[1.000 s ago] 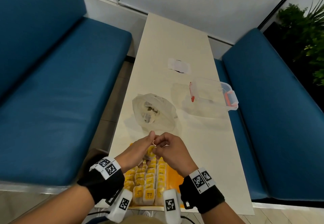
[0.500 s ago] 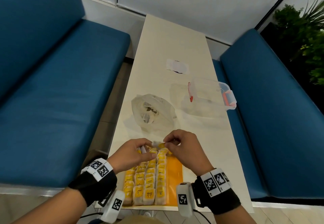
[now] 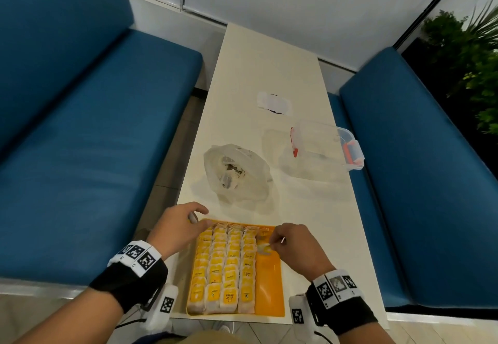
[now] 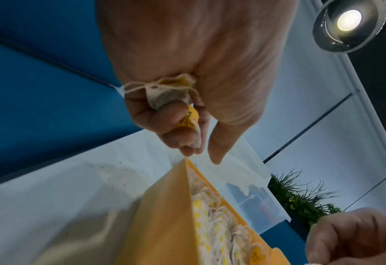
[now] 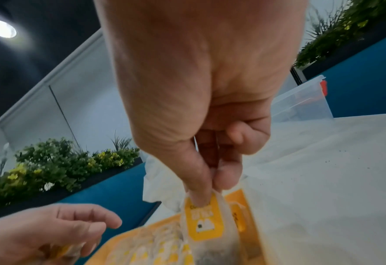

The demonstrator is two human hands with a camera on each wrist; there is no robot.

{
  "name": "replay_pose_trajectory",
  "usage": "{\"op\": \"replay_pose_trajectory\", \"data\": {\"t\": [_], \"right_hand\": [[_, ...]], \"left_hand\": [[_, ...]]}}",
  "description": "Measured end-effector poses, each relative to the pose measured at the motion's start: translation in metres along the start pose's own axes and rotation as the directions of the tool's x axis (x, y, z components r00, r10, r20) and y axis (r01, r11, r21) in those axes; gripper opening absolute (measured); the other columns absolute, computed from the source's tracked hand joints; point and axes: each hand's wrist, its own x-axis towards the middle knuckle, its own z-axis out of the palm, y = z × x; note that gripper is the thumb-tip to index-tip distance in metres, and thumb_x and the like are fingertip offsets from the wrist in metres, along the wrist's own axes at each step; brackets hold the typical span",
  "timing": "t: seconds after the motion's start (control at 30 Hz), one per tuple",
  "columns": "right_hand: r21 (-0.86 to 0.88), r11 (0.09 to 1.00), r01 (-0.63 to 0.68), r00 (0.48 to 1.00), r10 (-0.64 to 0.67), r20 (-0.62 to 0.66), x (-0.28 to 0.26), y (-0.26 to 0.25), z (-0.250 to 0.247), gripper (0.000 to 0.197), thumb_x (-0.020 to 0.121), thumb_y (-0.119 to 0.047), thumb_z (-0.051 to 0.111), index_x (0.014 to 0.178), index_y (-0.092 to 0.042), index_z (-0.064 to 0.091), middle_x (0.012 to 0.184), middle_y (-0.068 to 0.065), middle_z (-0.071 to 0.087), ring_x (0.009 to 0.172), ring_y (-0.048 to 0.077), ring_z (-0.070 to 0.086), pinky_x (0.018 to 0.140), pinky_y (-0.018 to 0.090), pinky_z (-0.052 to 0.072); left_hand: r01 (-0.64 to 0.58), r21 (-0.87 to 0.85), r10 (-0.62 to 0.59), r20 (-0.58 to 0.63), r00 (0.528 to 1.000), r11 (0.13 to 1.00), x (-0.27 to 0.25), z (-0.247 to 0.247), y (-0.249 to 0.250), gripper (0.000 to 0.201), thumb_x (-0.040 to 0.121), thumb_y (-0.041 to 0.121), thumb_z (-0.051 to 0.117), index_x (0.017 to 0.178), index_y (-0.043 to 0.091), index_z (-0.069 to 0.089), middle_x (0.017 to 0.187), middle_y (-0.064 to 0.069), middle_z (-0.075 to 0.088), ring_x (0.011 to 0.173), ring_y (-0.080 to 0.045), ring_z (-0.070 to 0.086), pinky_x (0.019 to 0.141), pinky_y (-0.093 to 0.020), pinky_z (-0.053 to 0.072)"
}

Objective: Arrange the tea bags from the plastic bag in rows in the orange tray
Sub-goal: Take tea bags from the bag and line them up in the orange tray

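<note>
Blue benches (image 3: 94,128) run down both sides of a long pale table (image 3: 269,74). At the near end of the table the orange tray (image 3: 269,284) is set. Four rows of tea bags (image 3: 223,268) are packed in it, side by side, and a bare orange strip is left at the right. That strip is most likely where the next row is to go.

One tea bag (image 5: 204,220) is pinched by its top edge between the thumb and fingers of the right hand (image 3: 296,246). It is held upright over the far end of the bare strip, probably so that it can be slid down flat like the others.

A second tea bag (image 4: 171,93) is kept curled inside the fingers of the left hand (image 3: 177,228), which is held at the tray's far left corner. It is likely being saved so that it can be set down right after.

The plastic bag (image 3: 237,174) is lying just past the tray, within easy reach. Something dark is seen inside it, but how many bags are left cannot be told. A clear box (image 3: 323,149) is standing well to the right.

From the head view the four rows and the bare strip are seen, but the left hand looks almost empty. Only in the left wrist view are the hidden bag and its string shown. Only in the right wrist view is the yellow label under the thumb seen.
</note>
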Motion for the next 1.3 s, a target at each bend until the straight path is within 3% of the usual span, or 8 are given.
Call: {"op": "replay_pose_trajectory", "data": {"t": [0.2, 0.4, 0.63, 0.77, 0.87, 1.0, 1.17, 1.3], "right_hand": [[-0.164, 0.986, 0.038, 0.997, -0.026, 0.078, 0.009, 0.006, 0.019, 0.019, 0.087, -0.016, 0.055, 0.089, -0.024, 0.072, 0.098, -0.006, 0.070, 0.091, 0.014, 0.064, 0.076, 0.030, 0.053], [-0.162, 0.986, 0.049, 0.998, -0.057, -0.042, 0.020, 0.016, 0.032, 0.009, 0.091, -0.017, 0.060, 0.092, -0.018, 0.069, 0.107, -0.002, 0.048, 0.092, 0.016, 0.055, 0.070, 0.021, 0.040], [-0.075, 0.997, 0.018, 0.988, -0.029, -0.148, 0.036, 0.022, 0.041, 0.005, 0.088, -0.017, 0.063, 0.087, -0.015, 0.068, 0.107, -0.004, 0.040, 0.094, 0.013, 0.051, 0.068, 0.018, 0.039], [0.020, 1.000, -0.011, 0.987, 0.014, -0.161, 0.041, 0.029, 0.043, 0.007, 0.084, -0.019, 0.069, 0.078, -0.020, 0.065, 0.102, -0.007, 0.042, 0.084, 0.010, 0.053, 0.064, 0.011, 0.037], [0.054, 0.999, -0.007, 0.985, 0.017, -0.173, 0.043, 0.032, 0.046, 0.011, 0.085, -0.018, 0.070, 0.075, -0.018, 0.064, 0.097, -0.009, 0.044, 0.076, 0.009, 0.055, 0.062, 0.012, 0.040], [0.005, 1.000, 0.022, 0.983, -0.020, -0.180, 0.044, 0.034, 0.047, 0.009, 0.086, -0.017, 0.068, 0.078, -0.014, 0.066, 0.098, -0.009, 0.044, 0.074, 0.011, 0.056, 0.061, 0.010, 0.040], [-0.049, 0.998, 0.044, 0.978, -0.053, -0.202, 0.045, 0.037, 0.054, 0.019, 0.088, -0.016, 0.064, 0.074, -0.018, 0.051, 0.095, -0.006, 0.041, 0.067, 0.012, 0.050, 0.055, 0.008, 0.033], [-0.053, 0.997, 0.053, 0.975, -0.063, -0.214, 0.046, 0.034, 0.055, 0.020, 0.089, -0.017, 0.063, 0.074, -0.017, 0.049, 0.094, -0.006, 0.039, 0.067, 0.014, 0.050, 0.057, 0.011, 0.034]], "left_hand": [[0.042, 0.058, -0.043, 0.009, 0.999, 0.997, 0.000, 0.008, -0.011, 0.027, 0.092, 0.032, 0.074, 0.119, 0.031, 0.071, 0.084, 0.003, 0.066, 0.078, -0.009, 0.064, 0.063, -0.019, 0.045], [0.049, 0.050, -0.050, 0.027, 0.998, 0.998, 0.001, 0.009, -0.016, 0.028, 0.094, 0.032, 0.072, 0.122, 0.030, 0.072, 0.086, 0.003, 0.066, 0.081, -0.008, 0.064, 0.066, -0.018, 0.045], [0.053, 0.048, -0.055, 0.042, 0.998, 0.997, 0.003, 0.007, -0.016, 0.027, 0.094, 0.032, 0.072, 0.121, 0.031, 0.073, 0.088, 0.005, 0.066, 0.084, -0.008, 0.064, 0.065, -0.015, 0.043], [0.051, 0.053, -0.054, 0.046, 0.997, 0.997, 0.003, 0.007, -0.016, 0.027, 0.094, 0.032, 0.072, 0.121, 0.031, 0.073, 0.089, 0.006, 0.067, 0.085, -0.006, 0.064, 0.066, -0.014, 0.043], [0.043, 0.064, -0.046, 0.053, 0.998, 0.997, 0.003, 0.006, -0.016, 0.027, 0.093, 0.032, 0.072, 0.120, 0.031, 0.073, 0.089, 0.007, 0.067, 0.084, -0.005, 0.064, 0.065, -0.014, 0.042], [0.044, 0.069, -0.048, 0.054, 0.997, 0.997, 0.004, 0.006, -0.015, 0.026, 0.093, 0.031, 0.072, 0.119, 0.032, 0.073, 0.088, 0.006, 0.067, 0.084, -0.005, 0.064, 0.066, -0.012, 0.042], [0.041, 0.070, -0.046, 0.069, 0.997, 0.997, 0.005, 0.007, -0.016, 0.024, 0.094, 0.031, 0.072, 0.118, 0.032, 0.072, 0.090, 0.008, 0.066, 0.085, -0.005, 0.063, 0.067, -0.013, 0.042], [0.030, 0.059, -0.034, 0.083, 0.996, 0.998, 0.003, 0.005, -0.016, 0.022, 0.094, 0.036, 0.071, 0.115, 0.040, 0.066, 0.092, 0.008, 0.065, 0.086, -0.005, 0.064, 0.070, -0.016, 0.046]]}}
